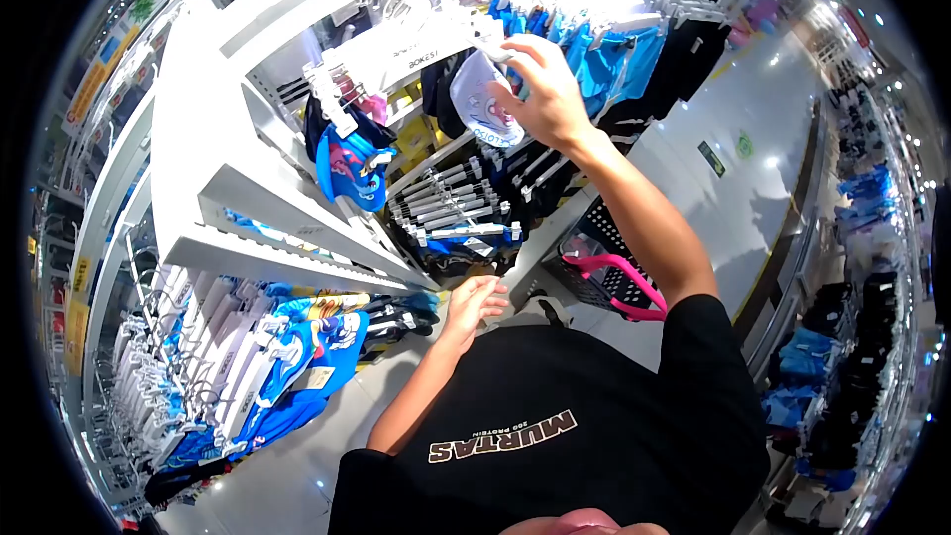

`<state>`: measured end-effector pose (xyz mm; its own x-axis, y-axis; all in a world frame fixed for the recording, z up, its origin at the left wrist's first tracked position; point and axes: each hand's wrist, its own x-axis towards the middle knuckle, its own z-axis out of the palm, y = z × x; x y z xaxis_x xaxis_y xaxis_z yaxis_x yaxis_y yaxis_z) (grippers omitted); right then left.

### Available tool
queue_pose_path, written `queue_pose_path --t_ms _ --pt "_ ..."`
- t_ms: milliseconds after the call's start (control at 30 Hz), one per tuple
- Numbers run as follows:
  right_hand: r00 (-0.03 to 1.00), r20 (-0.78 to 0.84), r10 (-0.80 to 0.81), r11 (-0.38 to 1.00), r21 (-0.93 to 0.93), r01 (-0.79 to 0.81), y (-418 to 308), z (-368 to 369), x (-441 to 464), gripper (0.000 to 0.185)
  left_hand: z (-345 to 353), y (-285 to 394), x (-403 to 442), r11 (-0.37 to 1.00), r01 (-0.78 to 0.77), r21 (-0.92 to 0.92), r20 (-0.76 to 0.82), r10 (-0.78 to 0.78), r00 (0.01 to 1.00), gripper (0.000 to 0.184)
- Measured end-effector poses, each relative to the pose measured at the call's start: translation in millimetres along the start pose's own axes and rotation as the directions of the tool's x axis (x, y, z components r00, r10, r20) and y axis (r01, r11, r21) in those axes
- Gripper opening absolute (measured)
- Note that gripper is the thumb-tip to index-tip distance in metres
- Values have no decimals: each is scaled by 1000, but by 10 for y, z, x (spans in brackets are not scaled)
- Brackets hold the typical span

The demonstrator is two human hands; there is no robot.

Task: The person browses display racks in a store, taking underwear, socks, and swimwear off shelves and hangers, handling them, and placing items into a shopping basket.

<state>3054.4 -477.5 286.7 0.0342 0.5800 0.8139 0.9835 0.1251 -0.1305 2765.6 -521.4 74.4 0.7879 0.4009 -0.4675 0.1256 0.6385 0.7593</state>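
Note:
My right hand (543,89) is raised at the hanging rack, its fingers curled around the upper edge of a pale lavender printed piece of swimwear (482,99) and the white clip hanger (489,46) above it. The exact kind of garment is hard to make out. Low in front of my waist, my left hand (474,305) holds nothing, with its fingers stretched out. Just beyond it hang several dark garments on white clip hangers (451,200).
Blue printed swimwear (355,166) hangs left of the lavender piece, and more blue garments (614,59) hang to its right. A black basket with a pink handle (619,282) is beside me. White rack posts (297,223) stand at left, above another row of clothes (312,357).

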Motion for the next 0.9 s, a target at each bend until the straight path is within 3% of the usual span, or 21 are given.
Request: queue_pose_path --t_ms 133,233,300,367,533,700,767,900 --pt "982 -94 162 983 -72 -169 443 -359 -323 33 -2 25 70 999 12 35 -12 -12 1000 28" --pt "859 -200 472 875 -10 -483 968 -528 -523 41 25 -17 230 995 -16 98 -21 18 1000 27" --pt "792 -285 540 826 2 -563 1366 -612 -584 47 97 -99 388 957 -118 267 -1 122 993 25" --pt "781 -266 566 770 -168 -615 1571 -736 -570 58 262 -138 512 835 -275 476 86 267 960 24" --pt "894 -241 379 840 -317 -441 2188 -787 -494 55 819 -43 618 655 -314 687 212 233 949 33" --pt "946 -127 298 876 -358 -324 2545 -836 -355 48 1165 -122 717 624 -270 733 236 138 962 40" --pt "956 -98 278 862 -414 -293 2622 -839 -347 46 1241 -183 802 623 -276 732 236 148 960 39" --pt "985 -83 151 927 -333 -170 2757 -944 -304 42 1506 -103 950 627 -253 737 171 189 967 36"
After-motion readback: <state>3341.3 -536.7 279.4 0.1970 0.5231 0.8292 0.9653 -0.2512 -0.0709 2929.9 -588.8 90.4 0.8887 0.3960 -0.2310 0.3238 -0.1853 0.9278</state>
